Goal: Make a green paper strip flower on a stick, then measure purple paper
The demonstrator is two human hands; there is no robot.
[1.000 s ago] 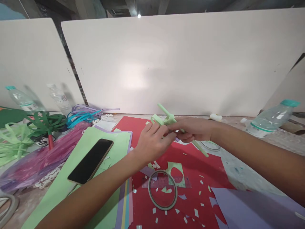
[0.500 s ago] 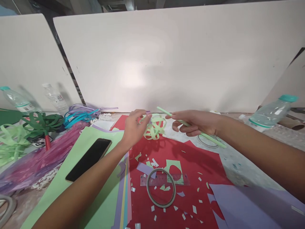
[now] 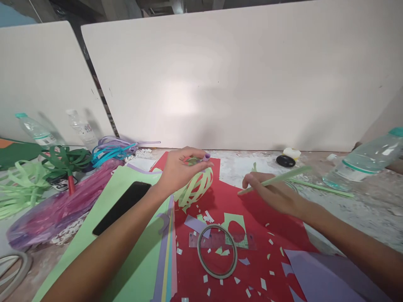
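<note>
**Two hands, a paper ball and a green stick**

The left hand (image 3: 179, 170) has its grip closed on the top of a light green paper ball (image 3: 194, 187). The ball is made of curved paper strips with gaps between them. It hangs under the fingers, just over the red paper (image 3: 252, 218).

The right hand (image 3: 273, 193) pinches a thin light green stick (image 3: 277, 179). The stick is long and straight. It lies almost flat and points to the right and a little up, away from the ball.

A tape ring (image 3: 217, 251) lies on the red paper near both hands. A black phone (image 3: 122, 207) rests on green paper (image 3: 138, 268) to the left. A water bottle (image 3: 365, 161) lies on the bench (image 3: 371, 209) far right.
</note>
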